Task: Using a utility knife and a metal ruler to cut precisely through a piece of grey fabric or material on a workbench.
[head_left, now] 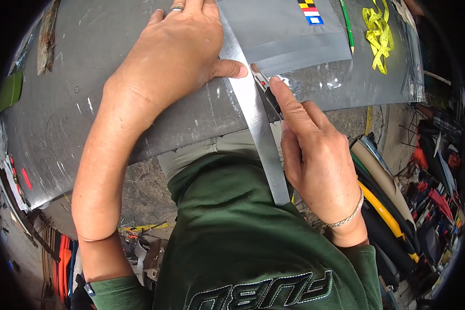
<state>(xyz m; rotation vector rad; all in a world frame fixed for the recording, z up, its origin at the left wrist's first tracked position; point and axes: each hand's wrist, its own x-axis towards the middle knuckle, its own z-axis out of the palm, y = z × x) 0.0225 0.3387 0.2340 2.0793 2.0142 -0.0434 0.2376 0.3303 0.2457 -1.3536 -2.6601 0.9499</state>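
My left hand [175, 57] lies spread over a long metal straightedge [261, 134], its thumb stretched onto the metal. The straightedge slants across the table edge and overhangs toward my shirt. Along its right side, my right hand [318, 155] grips a utility knife [267, 93], index finger extended over the handle. The knife's front end is by the lower left corner of a grey sheet of material [289, 36] with a stitched lower band. A small colourful flag-patterned label [310, 11] sits on that sheet. Whether the blade touches the sheet cannot be made out.
The worn dark tabletop [191, 116] bears a green pencil [347, 26], a tangled yellow tape measure [380, 39] and a rough wooden stick [47, 36]. Rolls of material [382, 201] stand at the lower right, beside cluttered small items. Orange and dark strips [63, 261] are at the lower left.
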